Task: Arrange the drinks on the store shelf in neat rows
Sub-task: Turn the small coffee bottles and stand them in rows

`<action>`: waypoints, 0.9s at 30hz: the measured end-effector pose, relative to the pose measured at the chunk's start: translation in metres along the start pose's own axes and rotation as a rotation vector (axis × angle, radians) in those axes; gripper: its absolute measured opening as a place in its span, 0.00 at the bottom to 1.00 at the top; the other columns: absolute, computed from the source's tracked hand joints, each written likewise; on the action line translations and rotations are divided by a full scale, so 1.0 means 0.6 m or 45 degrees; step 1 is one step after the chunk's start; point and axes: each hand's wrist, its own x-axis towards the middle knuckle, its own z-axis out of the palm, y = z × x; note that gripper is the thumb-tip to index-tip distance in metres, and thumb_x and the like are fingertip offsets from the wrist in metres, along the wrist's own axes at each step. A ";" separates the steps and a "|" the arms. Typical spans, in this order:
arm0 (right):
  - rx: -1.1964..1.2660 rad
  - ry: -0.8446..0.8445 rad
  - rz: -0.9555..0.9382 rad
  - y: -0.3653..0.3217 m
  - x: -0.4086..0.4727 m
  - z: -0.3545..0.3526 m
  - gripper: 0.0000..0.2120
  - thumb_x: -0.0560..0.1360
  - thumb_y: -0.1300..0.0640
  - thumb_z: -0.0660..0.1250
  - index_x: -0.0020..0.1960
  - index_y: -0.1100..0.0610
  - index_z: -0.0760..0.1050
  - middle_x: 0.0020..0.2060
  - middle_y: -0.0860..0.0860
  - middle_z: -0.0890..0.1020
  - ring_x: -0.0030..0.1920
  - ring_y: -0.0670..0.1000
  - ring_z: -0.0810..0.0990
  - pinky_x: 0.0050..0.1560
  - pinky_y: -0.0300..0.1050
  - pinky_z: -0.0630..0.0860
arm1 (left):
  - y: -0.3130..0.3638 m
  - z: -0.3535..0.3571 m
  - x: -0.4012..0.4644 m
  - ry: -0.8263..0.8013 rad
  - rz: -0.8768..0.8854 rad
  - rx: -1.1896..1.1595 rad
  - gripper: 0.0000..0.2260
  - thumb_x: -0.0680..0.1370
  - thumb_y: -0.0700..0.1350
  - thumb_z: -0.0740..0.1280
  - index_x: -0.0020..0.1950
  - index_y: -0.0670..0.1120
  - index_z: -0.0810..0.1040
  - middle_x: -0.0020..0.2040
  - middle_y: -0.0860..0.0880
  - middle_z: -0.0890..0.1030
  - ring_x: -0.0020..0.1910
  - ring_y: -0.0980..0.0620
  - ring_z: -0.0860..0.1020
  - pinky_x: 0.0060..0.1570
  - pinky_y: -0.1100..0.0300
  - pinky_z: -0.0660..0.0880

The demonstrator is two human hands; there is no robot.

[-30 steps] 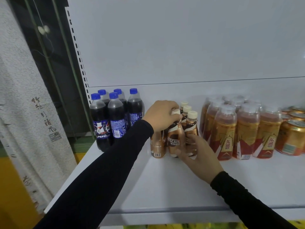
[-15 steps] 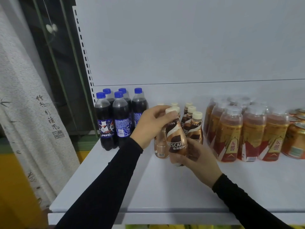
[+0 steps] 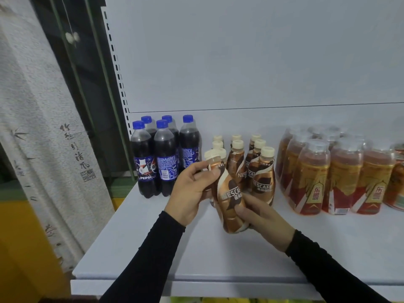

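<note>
The shelf (image 3: 218, 259) looks like painted sheet metal, pale grey, smooth and matt, as does its back panel (image 3: 240, 62); a perforated metal upright (image 3: 115, 68) edges it at ten o'clock. The cola bottles (image 3: 161, 158) at nine o'clock of the coffee group are clear glossy plastic with shiny blue caps and slick printed labels. The coffee bottles (image 3: 260, 171) wear glossy bronze shrink sleeves under matt cream plastic caps, as does the held coffee bottle (image 3: 229, 200). At three o'clock the amber drink bottles (image 3: 312, 178) are glossy clear plastic with shiny wrap. Both sleeves (image 3: 153, 259) are matt black cloth. The hanging scroll (image 3: 43, 127) at far nine o'clock looks like rough, textured paper or cloth.
</note>
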 end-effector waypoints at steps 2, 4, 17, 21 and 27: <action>-0.187 0.000 -0.016 -0.009 0.002 0.006 0.28 0.63 0.31 0.64 0.60 0.39 0.71 0.52 0.31 0.80 0.54 0.34 0.78 0.48 0.30 0.76 | 0.001 -0.001 -0.002 0.071 0.014 -0.020 0.14 0.77 0.38 0.71 0.62 0.42 0.78 0.47 0.45 0.87 0.42 0.52 0.85 0.37 0.58 0.80; -0.312 0.048 -0.025 -0.012 0.005 0.007 0.27 0.64 0.29 0.68 0.59 0.37 0.69 0.54 0.33 0.78 0.52 0.32 0.77 0.47 0.28 0.75 | 0.003 -0.004 -0.002 0.135 0.029 -0.022 0.14 0.76 0.39 0.72 0.62 0.42 0.78 0.45 0.47 0.87 0.40 0.53 0.84 0.35 0.61 0.79; 0.514 0.039 0.171 -0.021 0.007 0.015 0.15 0.71 0.52 0.65 0.57 0.55 0.77 0.44 0.50 0.86 0.47 0.53 0.85 0.43 0.46 0.82 | 0.014 -0.017 -0.006 0.039 -0.070 -0.080 0.10 0.80 0.40 0.68 0.61 0.44 0.78 0.50 0.45 0.84 0.45 0.51 0.83 0.43 0.54 0.81; 0.056 0.054 0.117 -0.021 0.007 0.020 0.18 0.72 0.38 0.68 0.58 0.46 0.74 0.54 0.47 0.81 0.52 0.48 0.83 0.49 0.42 0.81 | 0.015 -0.015 -0.008 0.116 -0.027 -0.077 0.11 0.77 0.40 0.71 0.59 0.44 0.78 0.46 0.46 0.86 0.42 0.52 0.85 0.39 0.56 0.81; -0.009 0.158 0.045 -0.027 0.011 0.022 0.22 0.65 0.40 0.72 0.57 0.42 0.73 0.51 0.42 0.82 0.50 0.44 0.83 0.46 0.38 0.80 | 0.014 -0.020 -0.009 0.146 0.003 0.053 0.10 0.76 0.45 0.72 0.56 0.45 0.81 0.47 0.46 0.85 0.44 0.52 0.84 0.43 0.58 0.81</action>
